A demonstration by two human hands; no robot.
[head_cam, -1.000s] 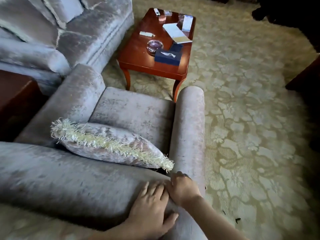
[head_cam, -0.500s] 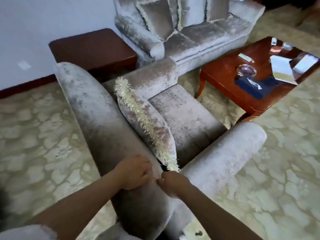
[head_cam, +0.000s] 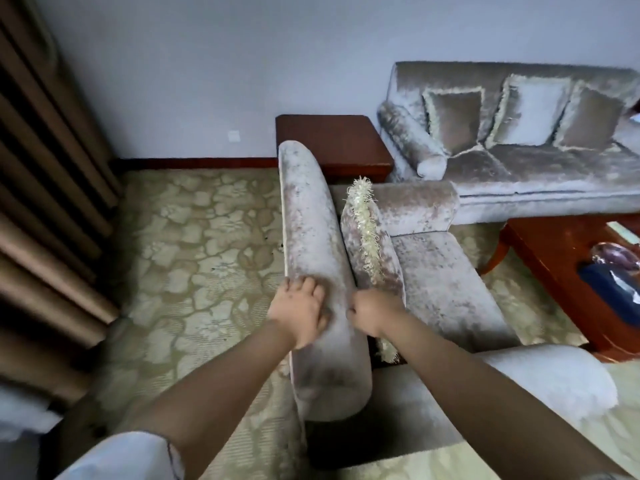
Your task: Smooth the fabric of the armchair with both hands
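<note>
The armchair (head_cam: 308, 216) is covered in pale grey-pink velvet, and its rolled backrest top runs away from me. My left hand (head_cam: 301, 311) lies palm down on that roll with its fingers spread over the fabric. My right hand (head_cam: 372, 313) is curled into a fist at the roll's front edge, touching the fabric next to a fringed cushion (head_cam: 377, 251). The cushion leans against the backrest on the seat (head_cam: 440, 278). Nothing is visibly held in either hand.
A matching sofa (head_cam: 536, 174) with several cushions stands at the back right, and a dark wooden side table (head_cam: 339, 143) sits between it and the armchair. A red-brown coffee table (head_cam: 554, 254) holds a blue tissue box (head_cam: 609, 285). Brown curtains (head_cam: 41, 202) hang on the left above patterned carpet (head_cam: 194, 258).
My view has swung round behind the armchair, so the backrest now runs away from me. Both hands remain on the backrest's top roll; the left hand's fingers are now spread.
</note>
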